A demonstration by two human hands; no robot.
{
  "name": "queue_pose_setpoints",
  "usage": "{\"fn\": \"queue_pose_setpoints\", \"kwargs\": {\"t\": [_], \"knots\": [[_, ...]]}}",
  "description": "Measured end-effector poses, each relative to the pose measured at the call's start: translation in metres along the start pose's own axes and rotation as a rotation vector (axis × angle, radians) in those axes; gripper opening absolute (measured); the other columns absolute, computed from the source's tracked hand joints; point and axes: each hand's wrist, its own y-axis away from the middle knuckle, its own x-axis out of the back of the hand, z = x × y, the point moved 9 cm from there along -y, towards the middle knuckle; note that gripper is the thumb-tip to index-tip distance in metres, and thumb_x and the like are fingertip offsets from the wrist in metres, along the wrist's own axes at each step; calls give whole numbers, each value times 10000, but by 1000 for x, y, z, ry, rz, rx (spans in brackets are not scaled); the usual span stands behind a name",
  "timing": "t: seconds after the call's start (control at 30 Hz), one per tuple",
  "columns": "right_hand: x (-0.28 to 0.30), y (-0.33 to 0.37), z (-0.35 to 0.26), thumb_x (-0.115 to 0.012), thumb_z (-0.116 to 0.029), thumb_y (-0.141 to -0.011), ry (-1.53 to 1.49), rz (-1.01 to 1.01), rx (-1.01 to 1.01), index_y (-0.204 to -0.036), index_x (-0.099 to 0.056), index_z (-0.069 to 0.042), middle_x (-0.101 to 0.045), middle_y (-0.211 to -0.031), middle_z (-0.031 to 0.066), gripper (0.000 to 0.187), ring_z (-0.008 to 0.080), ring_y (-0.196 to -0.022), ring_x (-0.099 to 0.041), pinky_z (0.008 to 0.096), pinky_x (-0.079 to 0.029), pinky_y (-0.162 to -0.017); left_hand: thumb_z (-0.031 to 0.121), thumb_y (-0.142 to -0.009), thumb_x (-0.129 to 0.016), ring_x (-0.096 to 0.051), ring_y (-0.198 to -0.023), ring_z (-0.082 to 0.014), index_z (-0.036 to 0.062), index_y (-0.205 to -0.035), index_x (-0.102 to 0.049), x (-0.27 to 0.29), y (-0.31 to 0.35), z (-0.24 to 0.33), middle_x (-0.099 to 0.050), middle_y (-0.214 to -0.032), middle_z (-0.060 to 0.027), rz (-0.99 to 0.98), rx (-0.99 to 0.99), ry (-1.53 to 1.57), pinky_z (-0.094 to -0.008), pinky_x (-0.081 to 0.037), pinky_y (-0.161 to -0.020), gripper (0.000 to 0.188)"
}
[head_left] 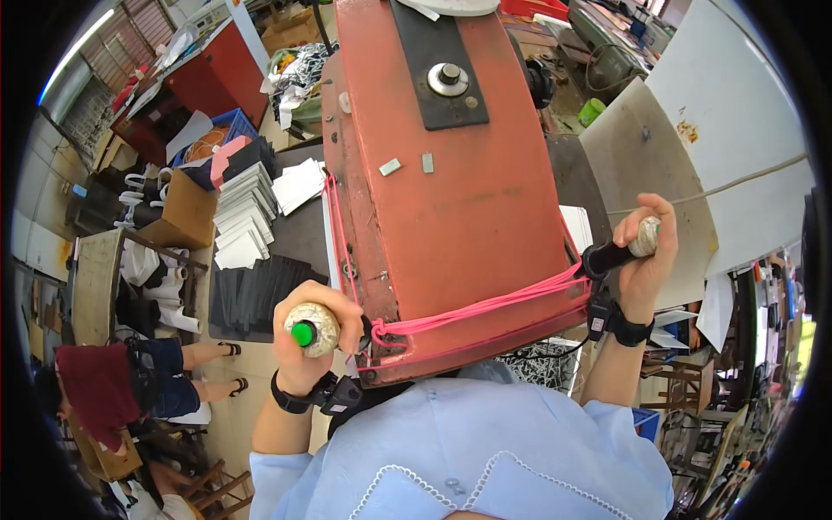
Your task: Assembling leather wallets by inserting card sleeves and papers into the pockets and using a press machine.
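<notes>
Hands on both press handles

Left hand [305,342] is wrapped tight around a taped knob with a green button [302,334] at the near left corner of the red press head [451,199]. Right hand [643,251] curls closed around the black handle [611,255] at its right side. Pink cord [485,306] loops the near edge.

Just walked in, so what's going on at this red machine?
A person stands at a big red machine, both hands on its handles. The left hand wraps a knob with a green button; the right hand holds a black handle. Pink cord is tied around the machine's front. Another person sits to the left.
</notes>
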Motion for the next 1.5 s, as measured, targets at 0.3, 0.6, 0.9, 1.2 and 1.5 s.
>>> {"fn": "queue_pose_setpoints", "kwargs": {"t": [0.3,0.6,0.9,1.2,1.5], "knots": [[23,-30,-11,-412,-444,-1038,0,-74,5,-1306,-487,37,-524,-709,48,555,131,-654,-514,246,-418,-628,924,-755,-355,-532,-563,-159,-29,-974,-554,-39,-11,6,-558,-661,-98,-42,127,60,-271,-435,-526,999],[33,-23,-80,-445,-285,-1050,982,472,550,-1286,-543,56,-565,-1309,135,426,216,-1198,-530,352,-373,-1066,333,-926,-654,-549,-1161,-231,-43,-1454,-331,-146,-33,-12,-507,-1342,-186,-287,-199,85,-350,-455,-941,724],[-20,37,-4,-425,-552,-1005,89,-58,23,-1334,-441,27,-586,-1030,92,666,180,-962,-549,326,-434,-905,91,-883,-672,-618,-1084,-312,32,-1088,-658,-60,-31,-111,-648,-1190,-136,-363,-36,-707,-387,-491,-935,214],[15,19,-30,-623,-133,-952,899,376,465,-1438,-361,47,-394,-1475,189,580,282,-1359,-405,378,-313,-1125,122,-843,-710,-612,-981,-339,-4,-1003,-652,-35,-53,-125,-638,-1072,-155,-153,-164,-1042,-404,-493,-850,211],[-132,76,131,-712,-240,-848,878,-679,223,-1160,-605,-8,-576,-1268,167,404,340,-1172,-542,444,-430,-991,75,-851,-660,-581,-990,-306,-15,-1020,-680,-26,-54,-137,-614,-1080,-143,-30,5,-940,-372,-469,-871,192]]}}
